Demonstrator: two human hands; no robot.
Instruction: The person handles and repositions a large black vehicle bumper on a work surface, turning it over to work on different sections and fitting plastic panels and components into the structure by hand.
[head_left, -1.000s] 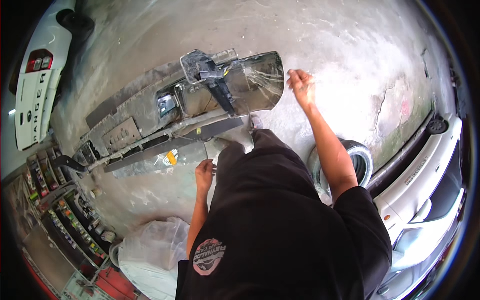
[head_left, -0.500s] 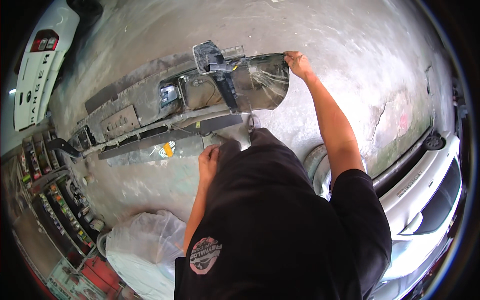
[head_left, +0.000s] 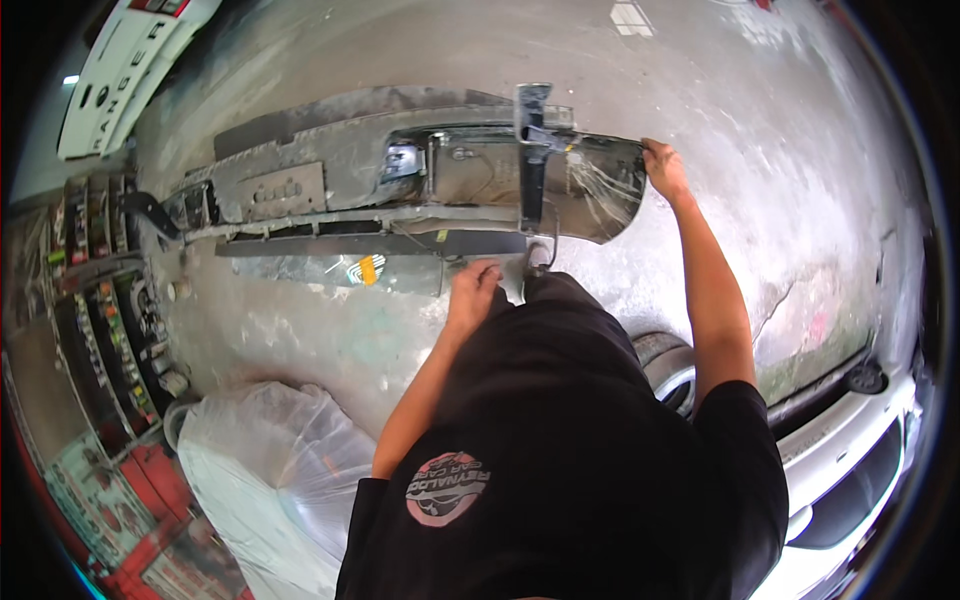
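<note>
A long grey car bumper (head_left: 355, 190) stretches across the floor ahead of me, its inner side showing, with a lamp (head_left: 404, 160) in an opening. Near its right end a dark metal bracket (head_left: 533, 180) crosses it from top to bottom. My right hand (head_left: 666, 170) grips the bumper's upper right corner, fingers closed round the edge. Close to my thigh, my left hand (head_left: 474, 295) hangs below the bumper's near edge, apart from it. Its fingers are loosely bent, and nothing shows in them.
A dark flat panel with a yellow mark (head_left: 368, 270) lies under the bumper's near side. A plastic-covered bundle (head_left: 270, 450) stands at lower left, beside shelves of small items (head_left: 120, 335). A white vehicle (head_left: 130, 75) is at far left, another white car (head_left: 850, 470) at right, near a wheel (head_left: 672, 375).
The view has shifted, so the bumper appears farther right and more level. My right hand keeps its grip on the corner. My left hand has risen slightly, closer to the bumper's near edge.
</note>
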